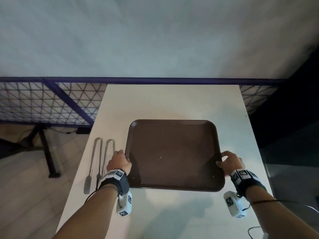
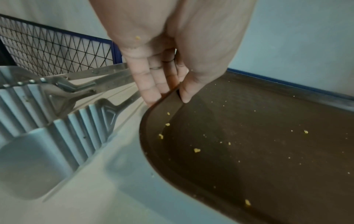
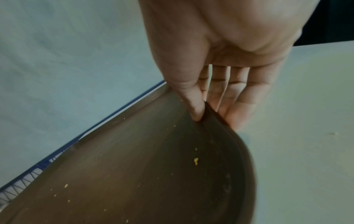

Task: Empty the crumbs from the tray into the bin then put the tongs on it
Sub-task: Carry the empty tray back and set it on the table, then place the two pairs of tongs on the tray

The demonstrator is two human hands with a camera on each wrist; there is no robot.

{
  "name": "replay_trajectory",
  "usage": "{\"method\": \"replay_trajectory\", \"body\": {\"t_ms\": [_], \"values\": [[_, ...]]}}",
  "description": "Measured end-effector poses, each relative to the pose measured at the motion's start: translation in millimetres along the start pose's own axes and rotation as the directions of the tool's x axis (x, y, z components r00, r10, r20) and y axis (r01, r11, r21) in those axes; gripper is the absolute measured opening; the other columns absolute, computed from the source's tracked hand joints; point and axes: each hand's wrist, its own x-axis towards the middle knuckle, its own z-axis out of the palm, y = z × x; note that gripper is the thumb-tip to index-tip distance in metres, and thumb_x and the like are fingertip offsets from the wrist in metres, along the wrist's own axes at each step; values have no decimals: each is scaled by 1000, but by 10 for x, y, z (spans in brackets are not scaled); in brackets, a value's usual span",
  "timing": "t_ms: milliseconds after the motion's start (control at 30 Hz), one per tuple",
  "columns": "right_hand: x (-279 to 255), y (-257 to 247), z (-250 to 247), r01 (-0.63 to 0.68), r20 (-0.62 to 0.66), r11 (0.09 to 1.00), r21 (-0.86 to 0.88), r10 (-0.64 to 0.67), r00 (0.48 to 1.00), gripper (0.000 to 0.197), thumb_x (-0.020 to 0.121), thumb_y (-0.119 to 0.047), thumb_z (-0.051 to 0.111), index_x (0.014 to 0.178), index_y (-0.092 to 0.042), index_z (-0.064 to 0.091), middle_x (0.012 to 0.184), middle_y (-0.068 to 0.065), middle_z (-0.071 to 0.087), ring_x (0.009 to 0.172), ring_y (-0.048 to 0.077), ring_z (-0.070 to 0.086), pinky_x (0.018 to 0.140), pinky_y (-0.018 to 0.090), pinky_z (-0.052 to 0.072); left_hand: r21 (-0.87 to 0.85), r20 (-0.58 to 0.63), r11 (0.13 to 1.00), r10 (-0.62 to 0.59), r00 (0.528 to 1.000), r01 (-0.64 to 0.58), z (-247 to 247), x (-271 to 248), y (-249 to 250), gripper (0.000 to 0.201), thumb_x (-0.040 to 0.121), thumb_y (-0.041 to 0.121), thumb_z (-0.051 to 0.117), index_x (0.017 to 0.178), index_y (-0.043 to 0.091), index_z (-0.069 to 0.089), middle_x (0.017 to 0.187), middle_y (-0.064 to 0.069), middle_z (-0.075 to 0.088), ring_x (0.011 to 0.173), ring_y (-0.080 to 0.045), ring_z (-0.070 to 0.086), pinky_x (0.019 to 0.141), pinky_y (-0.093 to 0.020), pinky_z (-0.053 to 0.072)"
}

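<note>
A dark brown tray (image 1: 174,152) sits on the white table (image 1: 172,97), near me. Small yellow crumbs (image 2: 196,150) are scattered over its floor, also seen as crumbs (image 3: 195,161) in the right wrist view. My left hand (image 1: 120,161) pinches the tray's left rim (image 2: 172,98), thumb on top and fingers underneath. My right hand (image 1: 229,163) pinches the right rim (image 3: 212,116) the same way. The tray's near edge looks slightly raised, casting a shadow. Metal tongs (image 1: 98,161) lie on the table just left of my left hand, their scalloped ends (image 2: 63,121) pointing toward me.
A blue-framed wire mesh panel (image 1: 43,100) stands behind and left of the table, below a pale wall. Tiled floor (image 1: 25,195) lies to the left. A dark area (image 1: 293,135) fills the right side. No bin shows in any view.
</note>
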Motion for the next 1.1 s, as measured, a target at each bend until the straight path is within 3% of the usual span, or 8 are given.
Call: {"method": "replay_trajectory", "body": {"t_ms": [200,333,467,567,733,833,967,1100], "values": [[33,-4,116,-22,-14,999,-31,22,1000,16,79,-30,73,90,-35,63,83,4,75,67,24,69,69,31,56,27,3,1000,9,1000,-9,106,-11,-36,31,94,25,54,122,15,55,121,-9,54,103,-35,63,83,-43,48],[-71,-62,90,-29,-15,999,-45,28,999,21,81,-29,72,100,-32,66,80,3,74,69,23,68,60,27,48,20,0,999,35,999,-35,83,-43,-71,36,96,29,53,129,15,53,125,-8,53,105,-34,63,84,-42,49],[-336,-244,47,20,-99,999,-42,-24,995,45,84,-34,70,126,-23,58,117,11,66,100,33,65,79,36,49,-40,-22,992,116,993,-117,-64,-79,-144,37,97,38,48,129,19,51,123,-8,53,104,-33,62,80,-41,47],[-667,-630,112,112,-154,993,-27,-115,981,44,89,-34,62,131,-23,54,128,12,57,110,38,59,91,43,47,-147,-139,967,186,973,-206,-232,-111,-401,32,94,38,50,121,22,56,114,-6,59,97,-30,62,80,-41,52],[-1234,-1473,653,415,-60,908,55,-412,909,29,92,-34,58,119,-23,61,115,2,65,100,22,63,88,38,50,-298,-247,940,92,965,-166,-431,-118,-1098,30,90,32,55,119,30,60,114,4,62,101,-22,62,86,-42,53],[-1521,-1957,1100,493,67,864,102,-500,863,28,92,-37,56,117,-26,61,110,-7,67,99,16,64,90,36,49,-284,-212,953,41,976,-102,-428,-96,-1466,31,90,34,53,118,28,61,113,1,62,99,-22,63,83,-40,53],[-1836,-2480,1613,486,286,872,54,-480,830,28,92,-34,52,116,-21,56,111,0,65,106,26,62,89,36,46,-265,-78,964,-18,997,-4,-335,-68,-1734,39,94,38,50,129,23,57,127,-5,55,107,-27,61,87,-38,49],[-2012,-2702,1997,474,399,874,-104,-400,825,45,92,-38,50,132,-16,46,126,11,62,116,35,59,94,41,48,-230,68,973,2,998,14,-241,-81,-1812,45,97,36,45,141,23,45,138,-6,46,115,-29,57,93,-39,45]]}}
